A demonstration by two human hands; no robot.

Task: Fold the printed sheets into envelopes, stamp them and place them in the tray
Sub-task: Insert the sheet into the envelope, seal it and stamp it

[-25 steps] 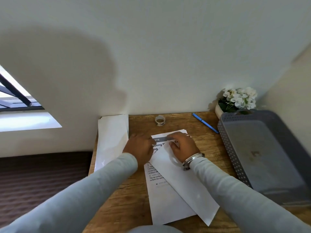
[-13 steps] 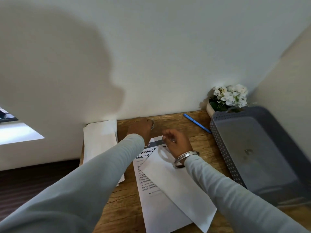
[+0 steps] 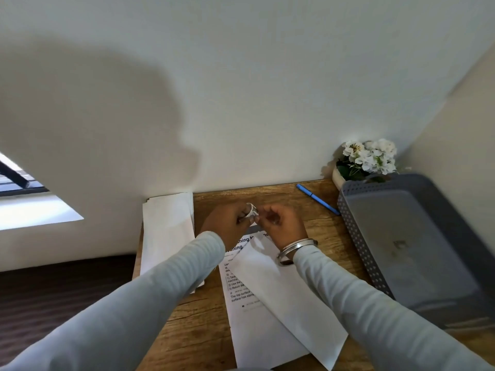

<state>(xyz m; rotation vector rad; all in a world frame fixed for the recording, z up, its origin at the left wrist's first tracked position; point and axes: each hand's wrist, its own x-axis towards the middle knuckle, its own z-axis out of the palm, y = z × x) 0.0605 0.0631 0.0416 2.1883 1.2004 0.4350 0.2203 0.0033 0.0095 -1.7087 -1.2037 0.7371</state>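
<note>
left hand (image 3: 227, 227) gripping a small roll (image 3: 251, 211), right hand (image 3: 282, 226) curled beside it, can't tell if it's pinching anything, envelope (image 3: 289, 298) lying across the printed sheet (image 3: 257, 333)

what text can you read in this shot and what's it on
"The top surface": sheet, cut off by envelope
"surface has stains": sheet
"2) Use the": sheet
Heading: mostly covered, only fragments
Other print, tray mark: too blurred
</note>
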